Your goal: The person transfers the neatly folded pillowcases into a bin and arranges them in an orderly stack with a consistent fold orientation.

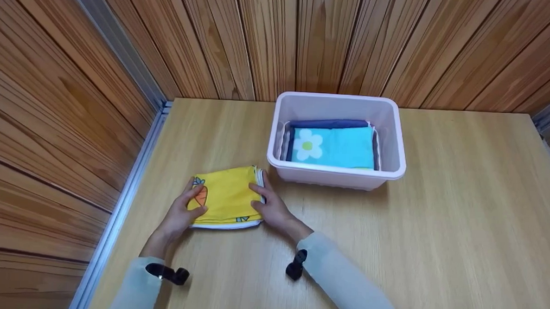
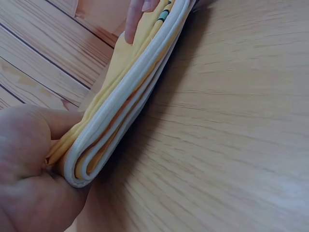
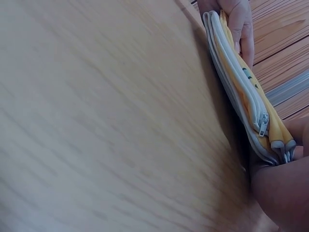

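A folded yellow zippered fabric bag point(image 1: 229, 194), with carrot print and white edging, lies between both hands on the left part of the table. My left hand point(image 1: 179, 213) grips its left end, with the thumb on top beside the carrot. The right hand point(image 1: 275, 208) holds the right end, thumb on the upper face. In the left wrist view, several folded layers point(image 2: 130, 82) show along the near edge, pinched at the left hand point(image 2: 34, 169). A metal zipper pull point(image 3: 263, 124) hangs near the right hand point(image 3: 285, 188) in the right wrist view. Fingers beneath the fabric are hidden.
A pale pink plastic bin point(image 1: 334, 179) stands behind and right of the hands. Inside are a folded turquoise fabric piece point(image 1: 345, 146) with a white flower and a dark blue one point(image 1: 329, 124). Wood-panelled walls point(image 1: 317, 45) border the table point(image 1: 462, 227) at the back and sides.
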Action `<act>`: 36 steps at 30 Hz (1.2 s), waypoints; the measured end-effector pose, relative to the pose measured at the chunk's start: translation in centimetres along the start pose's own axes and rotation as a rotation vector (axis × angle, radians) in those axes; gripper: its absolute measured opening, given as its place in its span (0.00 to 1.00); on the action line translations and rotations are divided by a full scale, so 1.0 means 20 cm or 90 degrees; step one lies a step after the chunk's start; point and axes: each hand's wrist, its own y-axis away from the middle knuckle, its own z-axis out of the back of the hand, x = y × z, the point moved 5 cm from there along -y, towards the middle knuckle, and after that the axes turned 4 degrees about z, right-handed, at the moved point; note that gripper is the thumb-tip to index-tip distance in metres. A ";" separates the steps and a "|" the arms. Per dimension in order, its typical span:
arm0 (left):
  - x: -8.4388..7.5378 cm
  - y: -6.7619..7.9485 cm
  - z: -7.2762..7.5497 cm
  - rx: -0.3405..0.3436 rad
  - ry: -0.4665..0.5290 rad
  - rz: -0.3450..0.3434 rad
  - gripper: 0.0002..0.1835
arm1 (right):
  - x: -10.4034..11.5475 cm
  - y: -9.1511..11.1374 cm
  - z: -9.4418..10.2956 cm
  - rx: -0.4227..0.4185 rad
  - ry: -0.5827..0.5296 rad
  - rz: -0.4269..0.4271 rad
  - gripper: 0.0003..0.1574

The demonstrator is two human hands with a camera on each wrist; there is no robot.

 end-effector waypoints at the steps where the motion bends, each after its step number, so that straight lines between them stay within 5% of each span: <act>1: 0.00 0.00 0.00 -0.001 -0.004 0.002 0.37 | 0.00 0.00 0.00 0.000 -0.002 -0.001 0.31; 15: -0.04 0.05 0.02 -0.002 -0.020 -0.001 0.36 | 0.04 0.01 0.00 0.007 -0.006 -0.016 0.32; 27: -0.12 0.07 0.05 0.004 -0.002 -0.065 0.37 | 0.13 0.02 0.01 0.007 -0.003 0.009 0.33; 36: -0.15 0.09 0.07 -0.002 -0.005 -0.037 0.36 | 0.17 0.03 0.01 0.016 -0.009 -0.010 0.33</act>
